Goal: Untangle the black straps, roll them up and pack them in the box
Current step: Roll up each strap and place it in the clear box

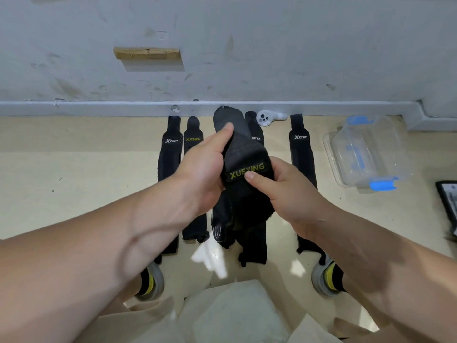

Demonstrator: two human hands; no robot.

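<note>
Both my hands hold one black strap [243,154] with a yellow XUEYING label up above the floor. My left hand [205,169] grips its left side, thumb stretched up onto the strap's rounded far end. My right hand [284,191] pinches it from the right, thumb pressed on the label. Its lower end hangs down between my wrists. Several other black straps lie flat on the floor in a row: an XTEP strap [170,149] at far left, a XUEYING strap [193,137] beside it, one partly hidden behind the held strap [256,134], and an XTEP strap [301,149] on the right.
A clear plastic box [366,154] with blue clips lies on the floor at the right. A white controller [265,118] rests against the grey skirting. A dark flat object [448,201] sits at the right edge. My shoes [324,278] and knees fill the bottom.
</note>
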